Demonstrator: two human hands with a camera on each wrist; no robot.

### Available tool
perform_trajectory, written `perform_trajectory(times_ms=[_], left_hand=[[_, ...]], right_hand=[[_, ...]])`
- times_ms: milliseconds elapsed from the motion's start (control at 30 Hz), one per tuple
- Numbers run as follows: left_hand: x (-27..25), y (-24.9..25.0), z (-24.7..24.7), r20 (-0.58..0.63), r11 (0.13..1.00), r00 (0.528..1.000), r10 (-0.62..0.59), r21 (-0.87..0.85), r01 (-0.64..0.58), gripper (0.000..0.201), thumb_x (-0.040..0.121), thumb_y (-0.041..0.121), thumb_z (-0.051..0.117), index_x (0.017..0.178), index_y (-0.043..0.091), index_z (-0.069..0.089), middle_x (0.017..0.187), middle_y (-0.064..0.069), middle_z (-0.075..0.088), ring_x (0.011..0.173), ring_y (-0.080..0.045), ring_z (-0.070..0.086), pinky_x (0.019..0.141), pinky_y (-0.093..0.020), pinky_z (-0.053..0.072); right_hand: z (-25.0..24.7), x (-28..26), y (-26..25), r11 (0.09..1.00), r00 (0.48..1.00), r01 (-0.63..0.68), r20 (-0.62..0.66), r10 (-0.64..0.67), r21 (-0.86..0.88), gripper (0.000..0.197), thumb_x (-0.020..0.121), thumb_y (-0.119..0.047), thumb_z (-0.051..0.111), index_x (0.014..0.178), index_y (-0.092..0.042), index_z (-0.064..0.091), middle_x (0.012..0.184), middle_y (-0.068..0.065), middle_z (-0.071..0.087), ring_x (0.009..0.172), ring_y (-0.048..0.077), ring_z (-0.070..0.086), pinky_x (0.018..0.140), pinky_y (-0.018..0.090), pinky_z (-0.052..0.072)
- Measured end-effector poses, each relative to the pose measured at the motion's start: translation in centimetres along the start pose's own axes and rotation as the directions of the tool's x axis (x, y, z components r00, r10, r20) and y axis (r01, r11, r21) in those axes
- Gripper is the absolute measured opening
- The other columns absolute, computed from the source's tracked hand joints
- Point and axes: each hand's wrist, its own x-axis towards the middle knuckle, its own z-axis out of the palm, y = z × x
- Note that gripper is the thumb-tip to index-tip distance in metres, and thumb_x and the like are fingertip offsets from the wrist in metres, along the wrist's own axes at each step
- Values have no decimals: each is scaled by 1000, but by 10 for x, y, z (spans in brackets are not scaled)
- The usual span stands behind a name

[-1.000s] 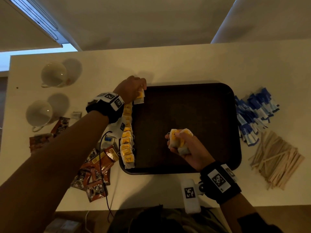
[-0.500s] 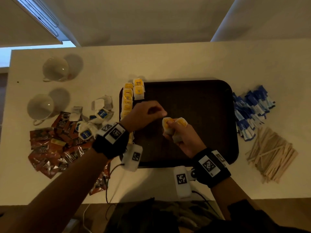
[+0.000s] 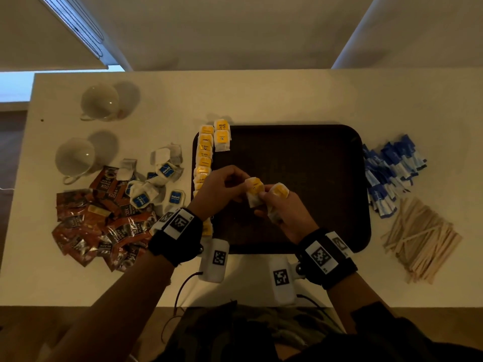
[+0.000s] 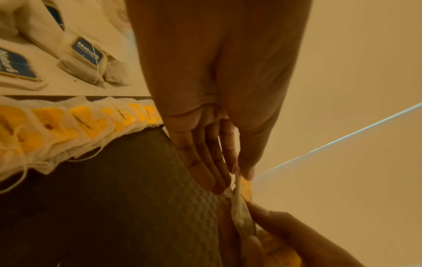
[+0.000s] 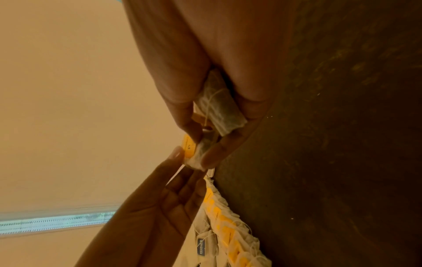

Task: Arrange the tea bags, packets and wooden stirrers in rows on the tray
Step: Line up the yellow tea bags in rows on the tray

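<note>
A: From the head view, our right hand [image 3: 283, 215] gripped a bundle of yellow tea bags [image 3: 277, 192] above the tray [image 3: 300, 163]; our left hand [image 3: 222, 190] pinched one bag [image 3: 253, 188] off it.

B: The second row [image 3: 221, 137] by the first row [image 3: 205, 158] probably needed it next. Blue tea bags [image 3: 156, 184], brown packets [image 3: 102, 226], blue packets [image 3: 389, 176], stirrers [image 3: 420, 244] and cups [image 3: 75, 156] waited outside.

A: At the left wrist, thumb and fingertips [image 4: 247, 172] nipped the bag.

B: At the right wrist, fingers [image 5: 180, 115] curled around the bundle; nothing visibly blocked us.
</note>
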Motion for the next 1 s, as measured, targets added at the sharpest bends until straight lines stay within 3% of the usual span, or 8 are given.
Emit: perform_trajectory(times_ms=[200,367,500,633,700,833,1000], left_hand=[[4,3,-7,-57,994,998,17,107,-11,12,89,18,61,98,10,61,92,-1,65,78,-13,64,62,-21,55],[32,-3,-40,-215,933,976,31,355,48,14,88,21,62,96,10,63,82,6,60,68,-2,54,59,-6,36],[58,-9,-59,-286,850,958,15,509,139,20,87,22,65,99,6,64,91,-1,59,83,-11,50,67,-14,30],[74,-6,-65,-117,853,993,-31,515,87,22,85,21,67,101,5,66,99,-8,64,89,-13,52,77,-25,39],[81,-7,-67,-76,841,996,-56,533,88,23,85,21,67,102,5,65,101,-10,64,90,-15,53,77,-24,38],[91,-15,-69,-144,796,988,-45,593,123,18,84,19,67,97,7,64,102,-12,62,94,-24,57,78,-28,41],[95,-19,-64,-226,802,974,-22,577,152,11,83,17,67,91,11,63,99,-9,61,90,-22,56,77,-32,43]], right_hand=[[2,1,3,1000,1000,10,0,-10,-12,20,94,-11,52,112,-11,60,109,8,67,96,16,66,72,25,57],[-3,3,6,1000,999,-19,-25,20,23,20,93,-9,53,112,-9,60,101,8,66,88,14,66,70,24,57],[-8,5,8,998,998,-39,-38,41,53,18,95,-11,51,110,-10,60,103,9,65,89,15,66,70,24,57],[-11,8,6,995,997,-58,-41,61,76,18,95,-13,50,110,-12,60,103,7,65,90,15,66,72,25,57],[-13,10,5,994,996,-73,-39,76,85,18,95,-14,51,110,-13,60,102,7,65,89,15,66,70,25,57],[-14,13,4,994,996,-77,-29,79,73,19,96,-14,50,112,-13,59,102,7,65,89,14,65,69,24,57],[-14,14,3,995,996,-81,-30,83,66,18,95,-14,51,111,-14,59,101,5,65,87,13,65,70,24,57]])
